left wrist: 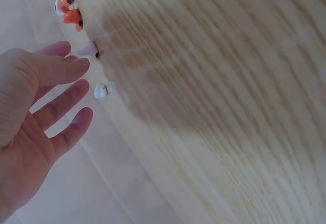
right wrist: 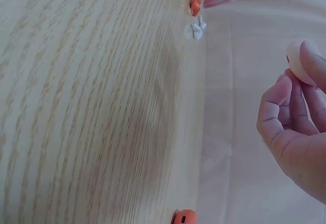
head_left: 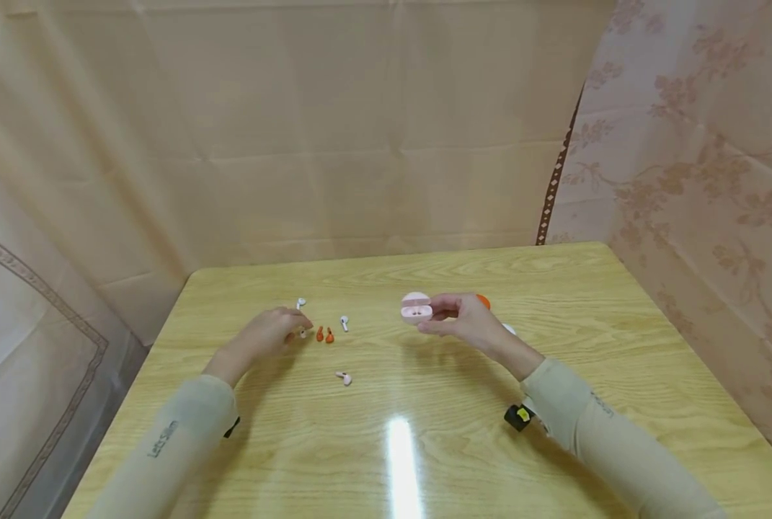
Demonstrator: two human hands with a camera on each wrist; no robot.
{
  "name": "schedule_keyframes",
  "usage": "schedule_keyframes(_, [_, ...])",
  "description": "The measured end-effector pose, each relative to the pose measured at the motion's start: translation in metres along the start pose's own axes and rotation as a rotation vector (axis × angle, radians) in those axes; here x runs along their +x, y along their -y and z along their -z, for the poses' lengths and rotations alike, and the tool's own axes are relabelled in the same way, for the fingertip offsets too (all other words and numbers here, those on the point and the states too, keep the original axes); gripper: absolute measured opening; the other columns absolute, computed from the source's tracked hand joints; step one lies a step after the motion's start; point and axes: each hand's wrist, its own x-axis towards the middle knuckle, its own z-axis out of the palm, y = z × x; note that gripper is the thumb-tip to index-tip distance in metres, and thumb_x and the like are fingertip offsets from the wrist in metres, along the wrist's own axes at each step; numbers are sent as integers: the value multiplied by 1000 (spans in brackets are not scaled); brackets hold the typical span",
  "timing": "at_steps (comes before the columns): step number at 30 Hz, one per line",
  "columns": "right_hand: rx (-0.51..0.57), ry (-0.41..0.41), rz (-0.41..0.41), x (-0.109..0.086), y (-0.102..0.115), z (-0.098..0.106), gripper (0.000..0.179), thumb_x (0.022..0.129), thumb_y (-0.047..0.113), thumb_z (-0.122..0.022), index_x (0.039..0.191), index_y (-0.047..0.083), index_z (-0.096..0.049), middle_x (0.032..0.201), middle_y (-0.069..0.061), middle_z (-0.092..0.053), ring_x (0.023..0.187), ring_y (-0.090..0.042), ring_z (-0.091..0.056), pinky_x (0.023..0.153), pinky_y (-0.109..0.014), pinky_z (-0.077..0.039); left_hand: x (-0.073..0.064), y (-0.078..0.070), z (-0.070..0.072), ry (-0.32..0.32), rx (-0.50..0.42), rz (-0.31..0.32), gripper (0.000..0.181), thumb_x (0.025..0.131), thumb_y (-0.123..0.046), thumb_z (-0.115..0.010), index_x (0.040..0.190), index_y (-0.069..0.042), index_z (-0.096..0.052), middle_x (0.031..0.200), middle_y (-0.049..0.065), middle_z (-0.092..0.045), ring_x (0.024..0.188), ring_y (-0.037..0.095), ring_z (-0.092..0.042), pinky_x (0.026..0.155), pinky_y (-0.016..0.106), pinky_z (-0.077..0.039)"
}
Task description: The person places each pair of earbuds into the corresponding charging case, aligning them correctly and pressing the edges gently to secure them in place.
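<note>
My right hand [head_left: 466, 322] holds a pale pink earbud case [head_left: 416, 312] above the table, thumb on one side and fingers on the other. Its lid stands raised, and the inside with its earbud slots faces me. Over on the left, my left hand [head_left: 270, 333] reaches down to a pale pink earbud [head_left: 303, 333]. In the left wrist view the thumb and fingers are loosely bent, their tips right beside that earbud [left wrist: 89, 50]. Two orange earbuds [head_left: 324, 335] lie just right of the left hand. Another pale pink earbud [head_left: 344, 378] lies nearer to me.
One white earbud [head_left: 301, 303] lies beyond the left fingertips, a second white earbud [head_left: 344, 322] right of the orange pair. An orange case [head_left: 484, 301] and a white case [head_left: 509, 329] are partly hidden behind my right hand. A curtain [head_left: 360, 144] hangs behind the wooden table [head_left: 373, 425].
</note>
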Motion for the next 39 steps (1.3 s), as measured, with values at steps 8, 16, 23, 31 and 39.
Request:
schedule_keyframes(8, [-26,-5,20,0,-1,0,41,84,16,-86,118,-1,-71,103,-11,-71,98,-24,-63,76,-24,-55,-2,4,-5,6,12,19,38,80,19,-65,109,-3,-75,106,11,-72,96,29,-68,87,47,-55])
schedule_keyframes(16, [-33,17,36,-2,-1,0,40,84,22,-86,117,5,-72,104,-8,-71,99,-25,-64,78,-27,-55,-3,4,-4,44,-6,53,26,90,10,-66,110,-5,-75,112,11,-71,104,32,-68,94,51,-52])
schedule_keyframes(23, [-56,17,60,-2,1,-1,39,84,20,-86,118,4,-72,105,-8,-72,100,-25,-64,77,-27,-55,-1,3,-4,43,-7,68,12,94,-1,-69,104,-6,-75,106,10,-71,100,31,-69,91,51,-53])
schedule_keyframes(31, [-43,19,66,-1,-1,-3,38,84,20,-86,116,4,-73,105,-7,-72,99,-25,-63,76,-26,-52,0,6,-5,30,11,77,12,94,-13,-74,103,-5,-75,97,6,-70,85,21,-67,81,45,-55])
schedule_keyframes(39, [-55,16,77,-1,2,-2,38,84,22,-86,116,6,-73,104,-7,-71,98,-24,-63,74,-27,-51,1,6,-4,54,-46,176,13,93,-19,-76,94,-7,-78,93,3,-76,86,22,-71,81,45,-56])
